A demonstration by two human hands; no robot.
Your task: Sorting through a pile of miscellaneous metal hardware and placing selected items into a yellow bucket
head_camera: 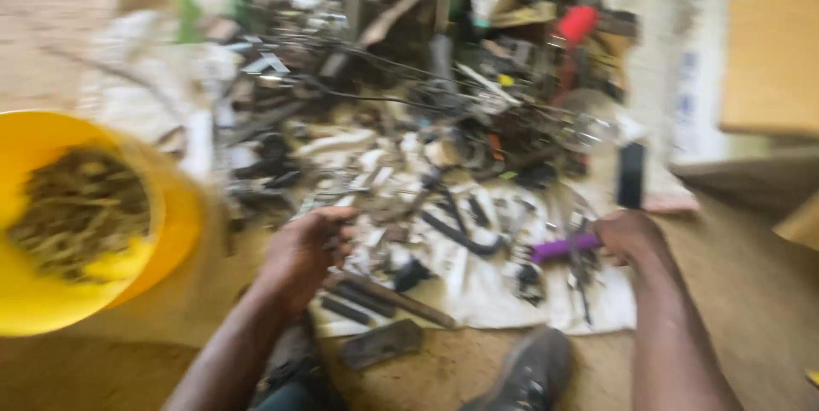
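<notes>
The picture is blurred by motion. My right hand [630, 236] is closed around a tool with a purple handle [559, 248], low over a white cloth [486, 291] spread on the dirt floor. My left hand [303, 253] rests curled at the cloth's left edge, touching small metal parts; whether it holds one I cannot tell. Dark metal bars [388, 298] lie just beside it.
A big heap of tools, wires and scrap metal [426, 87] covers the cloth ahead. A yellow bucket [175, 232] filled with rusty bits stands at the left. A black phone-like slab [631, 174] lies at the right, a wooden board [772, 35] beyond. My shoe [529, 373] is below.
</notes>
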